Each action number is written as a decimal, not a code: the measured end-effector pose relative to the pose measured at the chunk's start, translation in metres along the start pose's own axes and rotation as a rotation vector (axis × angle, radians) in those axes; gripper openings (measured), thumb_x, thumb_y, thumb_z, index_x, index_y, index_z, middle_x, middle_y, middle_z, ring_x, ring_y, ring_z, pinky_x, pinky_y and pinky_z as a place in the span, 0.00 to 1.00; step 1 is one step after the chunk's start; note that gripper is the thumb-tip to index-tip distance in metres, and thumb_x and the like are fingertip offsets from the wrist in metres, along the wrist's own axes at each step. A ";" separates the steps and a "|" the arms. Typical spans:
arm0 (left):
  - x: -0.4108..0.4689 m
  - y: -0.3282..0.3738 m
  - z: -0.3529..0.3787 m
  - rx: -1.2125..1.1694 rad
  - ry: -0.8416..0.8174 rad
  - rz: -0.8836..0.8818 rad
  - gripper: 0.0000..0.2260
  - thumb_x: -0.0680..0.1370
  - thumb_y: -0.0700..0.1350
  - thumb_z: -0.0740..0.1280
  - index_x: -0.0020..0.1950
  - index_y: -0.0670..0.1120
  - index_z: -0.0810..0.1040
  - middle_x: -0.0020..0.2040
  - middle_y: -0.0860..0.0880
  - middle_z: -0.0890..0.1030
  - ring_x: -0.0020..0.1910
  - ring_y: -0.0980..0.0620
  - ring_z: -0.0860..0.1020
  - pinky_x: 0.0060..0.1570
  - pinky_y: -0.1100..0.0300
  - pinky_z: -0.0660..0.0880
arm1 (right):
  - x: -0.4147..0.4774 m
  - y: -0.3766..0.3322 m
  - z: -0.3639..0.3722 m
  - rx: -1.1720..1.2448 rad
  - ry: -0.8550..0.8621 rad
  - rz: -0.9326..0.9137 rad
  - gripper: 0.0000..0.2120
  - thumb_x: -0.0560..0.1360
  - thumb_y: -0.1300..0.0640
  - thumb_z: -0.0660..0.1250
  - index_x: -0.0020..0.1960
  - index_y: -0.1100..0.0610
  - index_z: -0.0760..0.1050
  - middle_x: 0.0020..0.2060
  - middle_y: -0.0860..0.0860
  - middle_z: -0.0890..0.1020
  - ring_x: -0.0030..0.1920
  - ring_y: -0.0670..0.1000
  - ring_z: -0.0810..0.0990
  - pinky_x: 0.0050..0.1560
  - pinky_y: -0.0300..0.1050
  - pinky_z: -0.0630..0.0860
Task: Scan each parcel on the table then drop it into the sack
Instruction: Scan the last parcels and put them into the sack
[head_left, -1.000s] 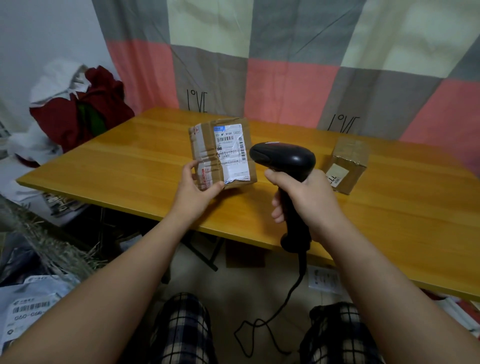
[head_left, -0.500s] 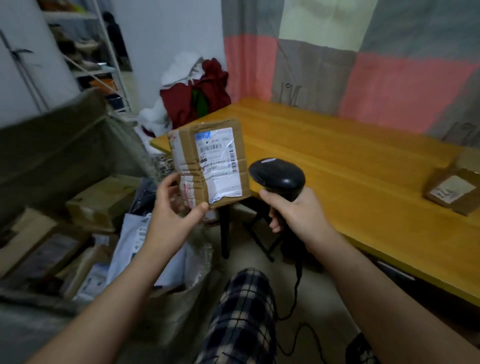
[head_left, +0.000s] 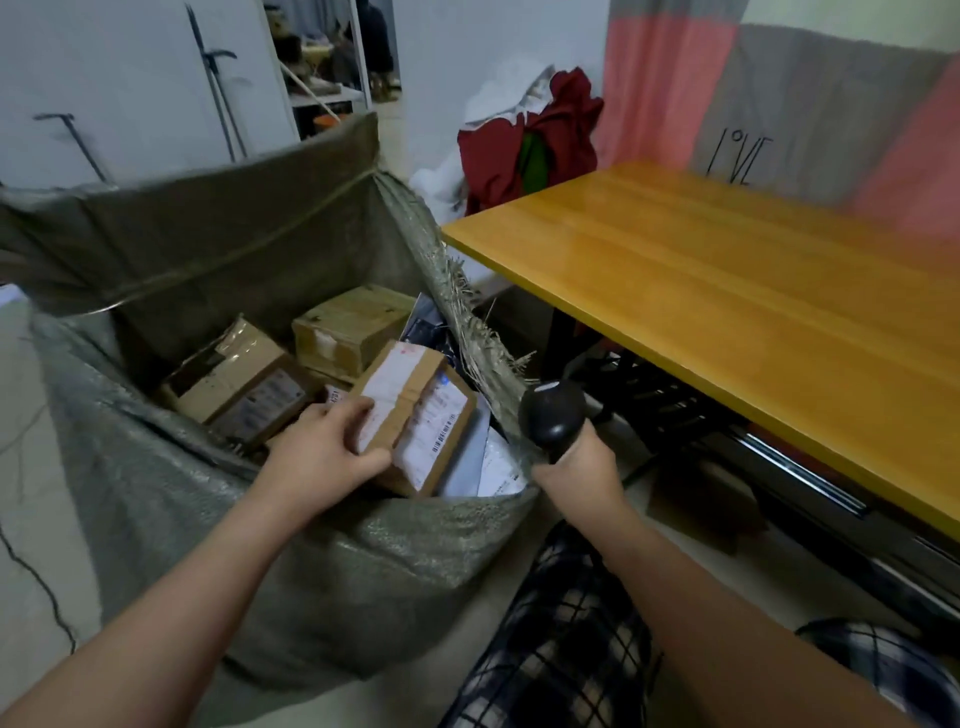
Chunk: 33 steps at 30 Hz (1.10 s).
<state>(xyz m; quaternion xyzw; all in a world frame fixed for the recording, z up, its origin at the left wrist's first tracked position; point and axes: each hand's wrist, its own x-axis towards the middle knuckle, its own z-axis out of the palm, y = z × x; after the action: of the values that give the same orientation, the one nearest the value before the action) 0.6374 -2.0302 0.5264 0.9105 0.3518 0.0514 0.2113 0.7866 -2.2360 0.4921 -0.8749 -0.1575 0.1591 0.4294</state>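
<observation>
My left grip (head_left: 322, 457) pinches the parcel (head_left: 421, 410) — thumb at its near edge, fingers on top — low inside the sack's (head_left: 208, 483) mouth, close to the near rim and above the boxes (head_left: 353, 327) lying there. My right grip (head_left: 579, 473) wraps the scanner (head_left: 553, 415), just outside the right rim. Risk: let go this near the sagging rim, the parcel may tip over it — and slide out.

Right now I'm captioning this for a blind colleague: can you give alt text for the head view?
A person's left hand holds a cardboard parcel in the mouth of an open grey sack already holding boxes, while the right hand grips a black barcode scanner beside a wooden table.
</observation>
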 end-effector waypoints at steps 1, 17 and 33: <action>0.005 0.006 -0.002 0.001 -0.027 0.032 0.28 0.71 0.55 0.71 0.71 0.57 0.69 0.64 0.45 0.74 0.60 0.45 0.74 0.57 0.55 0.71 | 0.001 -0.003 -0.002 0.039 0.018 -0.006 0.31 0.69 0.61 0.72 0.70 0.55 0.67 0.57 0.54 0.79 0.59 0.56 0.78 0.51 0.42 0.72; 0.073 0.067 0.020 0.331 -0.398 0.382 0.13 0.78 0.49 0.65 0.63 0.55 0.78 0.63 0.51 0.77 0.56 0.51 0.75 0.56 0.58 0.71 | 0.000 -0.007 -0.010 0.171 0.006 -0.021 0.30 0.68 0.62 0.73 0.68 0.54 0.69 0.51 0.48 0.77 0.53 0.49 0.76 0.50 0.40 0.69; 0.011 0.313 0.058 0.126 -0.096 0.896 0.15 0.79 0.50 0.62 0.65 0.51 0.74 0.63 0.48 0.75 0.64 0.46 0.71 0.62 0.52 0.65 | -0.048 0.053 -0.232 0.399 0.520 0.077 0.09 0.75 0.54 0.70 0.46 0.61 0.77 0.34 0.59 0.81 0.28 0.52 0.78 0.33 0.45 0.75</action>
<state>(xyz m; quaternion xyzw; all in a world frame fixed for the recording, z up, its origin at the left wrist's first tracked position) 0.8538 -2.2512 0.6049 0.9853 -0.0846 0.0739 0.1285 0.8469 -2.4492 0.5915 -0.7901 0.0250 -0.0258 0.6119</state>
